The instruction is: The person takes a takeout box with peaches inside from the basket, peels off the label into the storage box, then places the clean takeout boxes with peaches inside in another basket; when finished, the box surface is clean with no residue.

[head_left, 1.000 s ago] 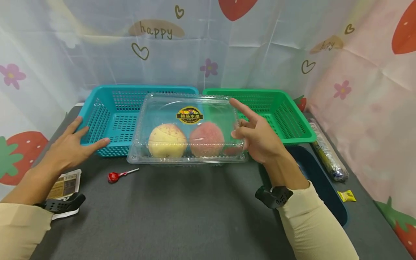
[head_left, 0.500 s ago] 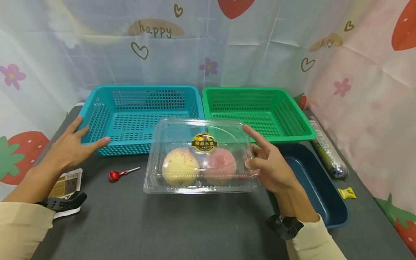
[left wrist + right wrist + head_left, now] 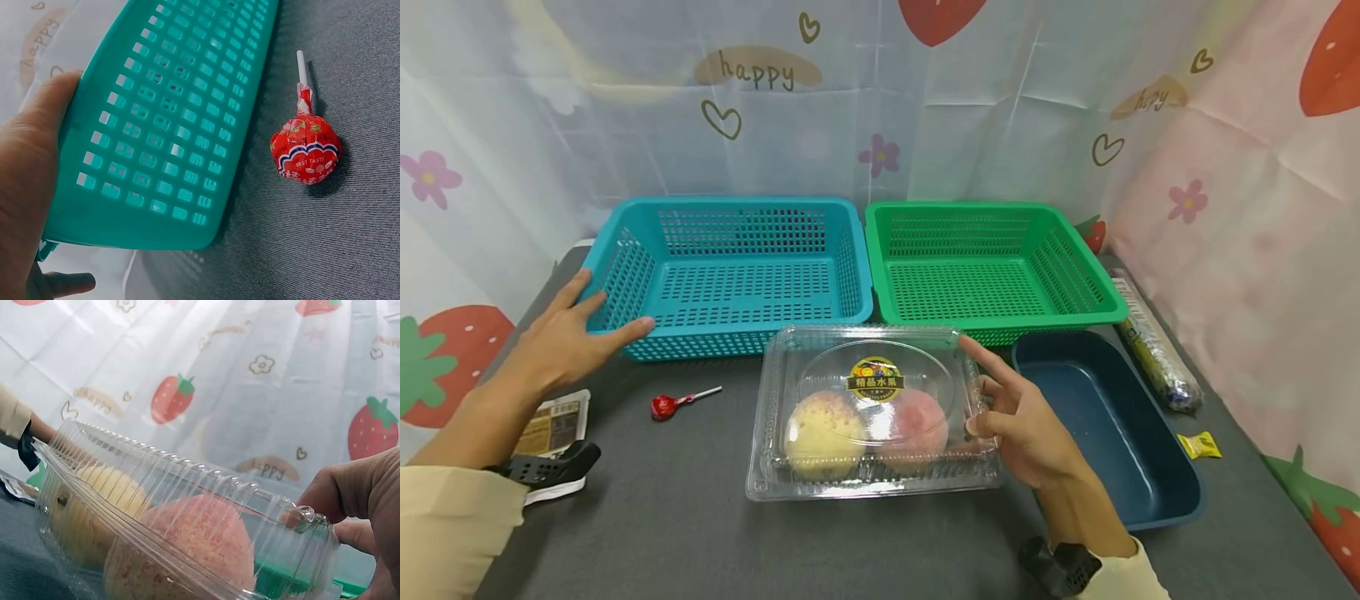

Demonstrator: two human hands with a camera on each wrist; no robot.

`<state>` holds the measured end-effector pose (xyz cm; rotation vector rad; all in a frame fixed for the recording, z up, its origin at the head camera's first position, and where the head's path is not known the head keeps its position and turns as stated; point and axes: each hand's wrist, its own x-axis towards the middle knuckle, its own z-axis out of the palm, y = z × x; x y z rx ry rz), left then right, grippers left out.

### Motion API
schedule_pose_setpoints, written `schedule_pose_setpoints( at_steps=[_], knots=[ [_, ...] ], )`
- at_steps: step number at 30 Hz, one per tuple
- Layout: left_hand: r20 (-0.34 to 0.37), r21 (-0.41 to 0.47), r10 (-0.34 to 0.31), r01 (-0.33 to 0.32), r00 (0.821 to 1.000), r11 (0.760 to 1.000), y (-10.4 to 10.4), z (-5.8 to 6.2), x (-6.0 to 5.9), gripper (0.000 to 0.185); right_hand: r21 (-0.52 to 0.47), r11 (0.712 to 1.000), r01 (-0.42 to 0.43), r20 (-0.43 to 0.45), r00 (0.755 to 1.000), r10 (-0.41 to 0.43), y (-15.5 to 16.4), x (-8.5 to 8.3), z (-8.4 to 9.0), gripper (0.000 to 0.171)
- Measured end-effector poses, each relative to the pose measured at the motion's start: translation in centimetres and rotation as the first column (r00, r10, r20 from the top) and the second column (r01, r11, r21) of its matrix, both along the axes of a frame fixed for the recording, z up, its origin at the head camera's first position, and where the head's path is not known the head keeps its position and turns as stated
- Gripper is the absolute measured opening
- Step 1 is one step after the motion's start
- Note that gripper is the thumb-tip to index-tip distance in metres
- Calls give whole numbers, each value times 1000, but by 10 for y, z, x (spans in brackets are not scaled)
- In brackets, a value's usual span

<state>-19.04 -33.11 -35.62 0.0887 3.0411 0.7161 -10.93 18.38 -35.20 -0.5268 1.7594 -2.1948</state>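
A clear plastic clamshell box (image 3: pixel 872 367) with a round label sits low on the grey table just in front of the two baskets. Inside it are a yellow fruit (image 3: pixel 823 433) and a pink fruit (image 3: pixel 913 425). My right hand (image 3: pixel 981 387) grips the box's right end, index finger along the lid, thumb on the side. The right wrist view shows the box (image 3: pixel 187 506) close up with fingers (image 3: pixel 350 487) curled at its end. My left hand (image 3: pixel 583 321) rests with spread fingers on the front left corner of the teal basket (image 3: pixel 737 217); the palm (image 3: pixel 25 162) lies against the basket wall (image 3: pixel 181 106).
A green basket (image 3: pixel 992 267) stands beside the teal one. A dark blue tray (image 3: pixel 1120 467) lies right of the box. A red lollipop (image 3: pixel 662 407) and a snack packet (image 3: pixel 553 425) lie at the left; a wrapped roll (image 3: pixel 1153 350) and yellow candy (image 3: pixel 1201 447) at the right.
My right hand has brought the clear box from over the baskets down and toward me, onto the table in front of them. The left hand has stayed on the teal basket.
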Motion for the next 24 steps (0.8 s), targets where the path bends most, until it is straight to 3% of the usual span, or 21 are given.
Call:
schedule_pose_setpoints(
  at_steps=[9,24],
  knots=[
    [-5,-6,-2,2,1000,1000,-1,0,-2,94,-4,999,34,70,997,-34,-2,5,-17,88],
    [-14,3,-8,8,1000,1000,-5,-1,-2,92,21,997,77,101,992,-79,-3,5,-31,89]
  ],
)
